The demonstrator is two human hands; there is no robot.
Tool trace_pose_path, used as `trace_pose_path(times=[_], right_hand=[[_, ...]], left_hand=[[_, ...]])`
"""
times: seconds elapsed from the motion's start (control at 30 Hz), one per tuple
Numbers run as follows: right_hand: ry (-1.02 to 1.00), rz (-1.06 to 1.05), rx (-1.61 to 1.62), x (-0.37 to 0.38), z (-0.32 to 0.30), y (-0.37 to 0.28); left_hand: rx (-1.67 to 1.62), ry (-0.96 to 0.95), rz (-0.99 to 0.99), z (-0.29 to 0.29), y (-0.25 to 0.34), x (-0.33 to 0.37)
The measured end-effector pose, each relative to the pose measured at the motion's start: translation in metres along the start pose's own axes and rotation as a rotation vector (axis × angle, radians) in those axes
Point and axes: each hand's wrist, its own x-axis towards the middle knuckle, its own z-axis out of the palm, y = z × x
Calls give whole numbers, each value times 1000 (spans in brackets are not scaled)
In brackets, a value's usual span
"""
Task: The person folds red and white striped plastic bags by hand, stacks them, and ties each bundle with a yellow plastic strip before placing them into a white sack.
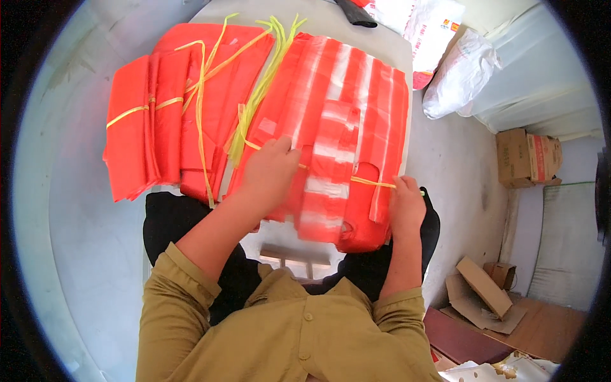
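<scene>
Flat red-and-white striped plastic bags lie stacked in front of me, overhanging the near edge of a pale table. Across them runs a yellow tie strip. My left hand is closed at the strip's left part, over the bags; its fingertips are partly hidden. At the right edge of the stack, my right hand pinches the strip, with a short end sticking out past the fingers. A bunch of loose yellow strips lies along the left side of the striped stack.
Folded red bundles tied with yellow strips lie at the left. A white sack stands beyond the table at the far right. Cardboard boxes sit by the right wall, and flattened cardboard lies at the lower right.
</scene>
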Motion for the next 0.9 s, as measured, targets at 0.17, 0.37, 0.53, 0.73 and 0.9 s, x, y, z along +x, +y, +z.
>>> trace_pose_path(times=[0.17, 0.37, 0.53, 0.73, 0.9], right_hand=[[-28, -368, -27, -8, 16, -26], [-113, -310, -119, -1, 5, -26], [-96, -170, -213, 3, -9, -7], [-95, -124, -146, 7, -24, -2], [-195, -79, -34, 12, -45, 2]], left_hand=[[249, 42, 127, 4, -8, 5], [332, 25, 163, -8, -9, 9], [331, 10, 168, -7, -12, 10], [333, -67, 139, -10, -16, 9], [7, -258, -218, -31, 6, 18]])
